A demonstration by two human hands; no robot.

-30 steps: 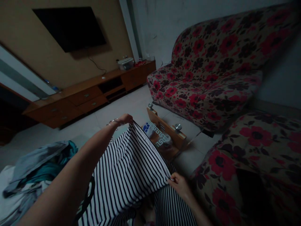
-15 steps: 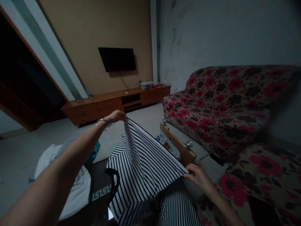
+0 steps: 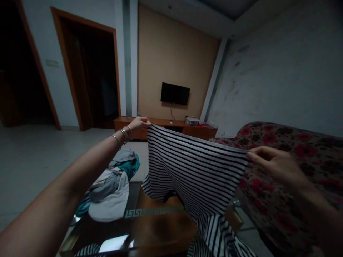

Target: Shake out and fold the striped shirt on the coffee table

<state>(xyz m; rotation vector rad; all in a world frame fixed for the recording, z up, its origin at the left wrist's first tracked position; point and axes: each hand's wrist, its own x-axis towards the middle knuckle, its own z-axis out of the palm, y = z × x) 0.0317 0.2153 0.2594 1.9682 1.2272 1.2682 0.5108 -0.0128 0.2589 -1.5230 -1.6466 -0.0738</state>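
A black-and-white striped shirt (image 3: 193, 160) hangs stretched between my two hands, its upper edge pulled nearly straight. My left hand (image 3: 142, 123), with several bangles on the wrist, pinches the left corner of that edge. The right corner is pinched in my right hand (image 3: 270, 159). Lower down, the cloth falls in folds over the glass-topped coffee table (image 3: 158, 228), and a dark-edged opening shows near its lower left. Part of the striped fabric at the bottom overlaps more stripes, so I cannot tell where the shirt ends.
A pile of white, grey and teal clothes (image 3: 112, 196) lies on the table's left side. A red-flowered sofa (image 3: 297, 142) stands at the right. Across the room are a wooden TV cabinet (image 3: 155, 123) and a wall-mounted television (image 3: 175, 94). A doorway (image 3: 99, 78) opens at the left.
Both hands have lifted the shirt's edge; my right hand rose most, turning the slanted edge nearly level. The view has tilted up and turned left, bringing the doorway into sight.
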